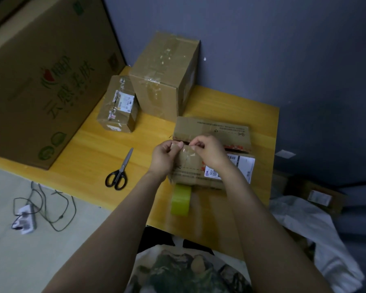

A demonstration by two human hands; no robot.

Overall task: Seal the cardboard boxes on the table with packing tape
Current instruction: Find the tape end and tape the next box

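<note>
The left hand [164,157] and right hand [209,151] each pinch a clear tape strip [186,150] over the flat box [220,127] near the table's [106,149] right edge; thin, sticky, floppy, so it's best kept taut by its corners

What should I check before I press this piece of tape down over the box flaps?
1. Grip on the tape strip: the left hand and the right hand each pinch an end. Ok.
2. Flaps of the box shut: a gap shows between them, with red inside. Not ok.
3. Strip lined up across the gap: cannot tell.
4. Strip cut free of the tape roll: cannot tell.
5. Scissors close by: they lie on the table, left of the box. Ok.
</note>
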